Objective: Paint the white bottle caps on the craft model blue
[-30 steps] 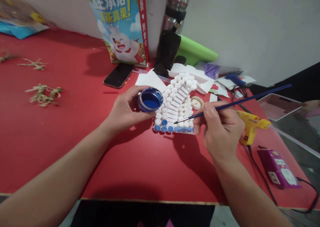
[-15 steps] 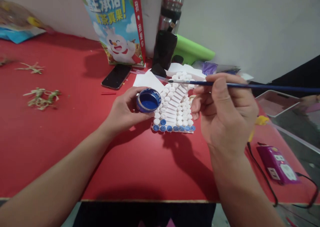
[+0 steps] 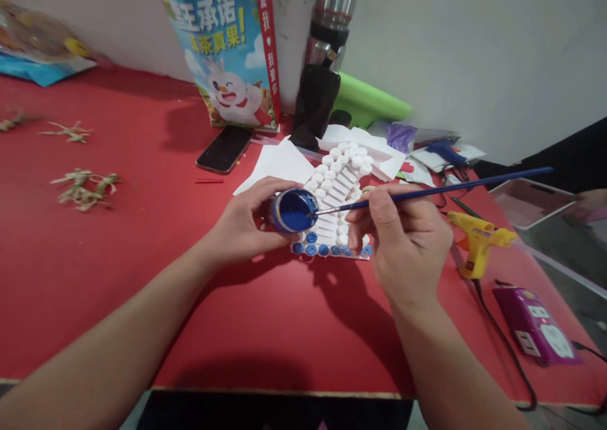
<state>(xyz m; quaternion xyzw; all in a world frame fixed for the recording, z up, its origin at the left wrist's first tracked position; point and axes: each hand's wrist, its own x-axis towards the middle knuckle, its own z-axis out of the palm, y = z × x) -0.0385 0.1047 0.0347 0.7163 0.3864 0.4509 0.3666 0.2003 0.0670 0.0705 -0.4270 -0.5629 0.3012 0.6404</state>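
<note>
My left hand [image 3: 246, 224] is closed around a small round jar of blue paint [image 3: 290, 220], its mouth tipped toward me. Between the thumb and fingers of my right hand [image 3: 408, 243] is a thin blue paintbrush [image 3: 441, 190], its bristle end at the jar's right inner rim. Below and behind both hands lies a craft panel [image 3: 327, 193] covered in white rolled paper coils, with a strip of step-like bars running up it. The coils along its near edge are painted blue, plus one just above them. My hands and the jar hide parts of the panel.
A yellow glue gun [image 3: 478, 240] and a purple power strip [image 3: 538, 325] with cords lie at the right. Behind stand a steel thermos [image 3: 332, 12] and a printed paper bag [image 3: 232, 57], near a phone [image 3: 224, 148]. Straw knots [image 3: 88, 188] lie left; another person's hand [image 3: 592, 205] shows far right.
My right hand has moved left and down, bringing the brush tip from above the panel to the jar. The jar has shifted slightly right and down in view.
</note>
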